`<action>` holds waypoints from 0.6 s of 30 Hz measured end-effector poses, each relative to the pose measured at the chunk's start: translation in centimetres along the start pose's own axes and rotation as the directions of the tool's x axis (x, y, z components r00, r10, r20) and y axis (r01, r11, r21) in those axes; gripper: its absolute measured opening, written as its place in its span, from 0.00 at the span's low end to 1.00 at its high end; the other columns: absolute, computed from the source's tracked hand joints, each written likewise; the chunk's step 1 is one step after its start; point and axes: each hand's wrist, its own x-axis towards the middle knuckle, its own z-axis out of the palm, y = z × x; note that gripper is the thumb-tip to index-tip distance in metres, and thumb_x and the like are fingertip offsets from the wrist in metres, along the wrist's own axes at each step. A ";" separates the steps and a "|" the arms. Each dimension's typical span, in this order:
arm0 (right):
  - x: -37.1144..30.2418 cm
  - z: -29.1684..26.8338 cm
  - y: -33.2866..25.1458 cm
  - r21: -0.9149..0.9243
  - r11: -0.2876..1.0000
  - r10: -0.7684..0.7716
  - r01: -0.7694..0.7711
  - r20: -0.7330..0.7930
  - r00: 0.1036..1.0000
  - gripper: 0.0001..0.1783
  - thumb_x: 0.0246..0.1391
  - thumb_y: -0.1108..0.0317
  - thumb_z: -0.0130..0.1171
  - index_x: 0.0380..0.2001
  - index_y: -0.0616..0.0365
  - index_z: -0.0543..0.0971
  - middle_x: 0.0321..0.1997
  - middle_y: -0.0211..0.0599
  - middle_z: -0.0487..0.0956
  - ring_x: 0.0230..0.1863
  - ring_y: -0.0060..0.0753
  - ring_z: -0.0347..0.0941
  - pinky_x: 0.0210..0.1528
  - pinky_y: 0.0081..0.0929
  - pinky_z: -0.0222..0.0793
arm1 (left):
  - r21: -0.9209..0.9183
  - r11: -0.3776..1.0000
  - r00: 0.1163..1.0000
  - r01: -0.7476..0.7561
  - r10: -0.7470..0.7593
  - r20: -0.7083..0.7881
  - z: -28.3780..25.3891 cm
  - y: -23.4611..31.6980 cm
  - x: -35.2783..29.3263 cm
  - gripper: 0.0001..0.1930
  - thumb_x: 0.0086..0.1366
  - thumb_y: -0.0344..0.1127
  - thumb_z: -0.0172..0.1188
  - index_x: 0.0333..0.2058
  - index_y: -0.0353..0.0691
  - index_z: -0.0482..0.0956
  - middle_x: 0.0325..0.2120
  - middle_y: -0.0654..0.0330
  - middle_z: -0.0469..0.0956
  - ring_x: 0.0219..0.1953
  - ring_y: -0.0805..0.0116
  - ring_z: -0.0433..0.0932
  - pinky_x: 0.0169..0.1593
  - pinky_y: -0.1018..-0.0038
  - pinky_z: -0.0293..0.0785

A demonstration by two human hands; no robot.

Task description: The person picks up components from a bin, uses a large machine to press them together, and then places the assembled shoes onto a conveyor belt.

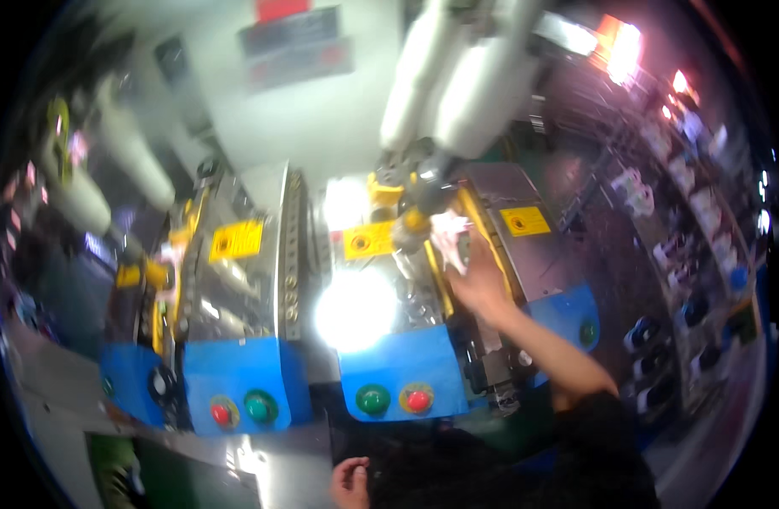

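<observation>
Right of centre: right hand, bare, stretched out from a black sleeve, fingers at the piece. Piece small, pink and white, irregular in outline, apparently soft, near a yellow rail at frame centre-right. Cannot tell whether gripped or merely touched (motion blur). At bottom centre: left hand, fingers loosely curled, well apart from the piece; cannot tell whether holding anything.

Materials: blue panels, smooth, with curved lower edges. Domed buttons, green and red, round and glossy. Plate in upper left-centre, flat, grey, metallic, bearing a yellow label. Strip beside the plate, narrow, with a row of round holes. At top centre: cylinders, white, thick, tapering downward to dark fittings.

Surface and room: strong white glare over the middle of the machine (detail lost there). Behind, at top: wall, pale and plain, with a grey placard. Right side: curved-looking racks (lens bend, probably), loaded with pale and dark items.
</observation>
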 end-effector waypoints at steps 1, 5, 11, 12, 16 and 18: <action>-2.6 -0.9 -2.6 0.054 0.988 -0.143 0.148 -0.080 0.987 0.36 0.47 0.64 0.59 0.57 0.70 0.58 0.56 0.61 0.64 0.54 0.60 0.65 0.56 0.43 0.64 | 0.045 0.997 0.998 -0.059 0.060 -0.026 -2.4 -4.1 -0.2 0.18 0.63 0.33 0.56 0.49 0.33 0.67 0.44 0.53 0.75 0.45 0.65 0.75 0.52 0.70 0.69; -11.0 -2.4 -13.8 0.405 0.811 -0.463 0.421 0.004 0.887 0.35 0.47 0.56 0.61 0.52 0.71 0.65 0.56 0.63 0.65 0.61 0.60 0.58 0.64 0.55 0.49 | -0.105 0.992 0.997 0.062 -0.058 0.044 -0.4 -3.3 -1.5 0.08 0.63 0.21 0.51 0.41 0.33 0.72 0.37 0.57 0.78 0.40 0.71 0.76 0.48 0.75 0.72; -11.3 4.2 -13.1 0.242 0.740 -0.671 0.627 0.315 0.671 0.30 0.52 0.58 0.52 0.55 0.67 0.65 0.64 0.58 0.57 0.66 0.52 0.53 0.67 0.55 0.40 | -0.158 0.987 0.995 -0.029 0.044 0.095 2.8 -1.6 -1.4 0.09 0.64 0.24 0.53 0.43 0.32 0.72 0.39 0.55 0.77 0.42 0.71 0.76 0.49 0.76 0.72; -11.8 3.9 -14.1 0.314 0.756 -0.646 0.575 0.214 0.733 0.28 0.51 0.61 0.54 0.53 0.67 0.66 0.64 0.57 0.58 0.65 0.52 0.54 0.66 0.55 0.41 | -0.172 0.985 0.998 -0.026 0.036 0.053 1.9 -2.3 -1.6 0.09 0.64 0.24 0.52 0.43 0.32 0.72 0.39 0.55 0.77 0.42 0.71 0.76 0.50 0.75 0.71; -23.4 1.8 -21.2 0.811 0.429 -0.777 0.397 0.107 0.621 0.23 0.48 0.69 0.57 0.49 0.65 0.70 0.56 0.51 0.69 0.58 0.49 0.65 0.63 0.49 0.55 | -0.074 0.997 0.983 -0.019 0.005 -0.181 -1.1 -2.3 -6.6 0.08 0.61 0.23 0.52 0.40 0.32 0.74 0.38 0.56 0.77 0.41 0.69 0.76 0.46 0.75 0.73; -29.2 2.3 -21.7 0.944 0.299 -0.847 0.139 0.195 0.495 0.22 0.48 0.70 0.59 0.48 0.64 0.71 0.54 0.49 0.71 0.56 0.47 0.67 0.61 0.43 0.60 | 0.267 0.963 0.978 -0.046 0.097 -0.184 -2.3 -3.7 -8.7 0.12 0.56 0.25 0.56 0.41 0.31 0.74 0.36 0.54 0.77 0.40 0.62 0.77 0.43 0.69 0.73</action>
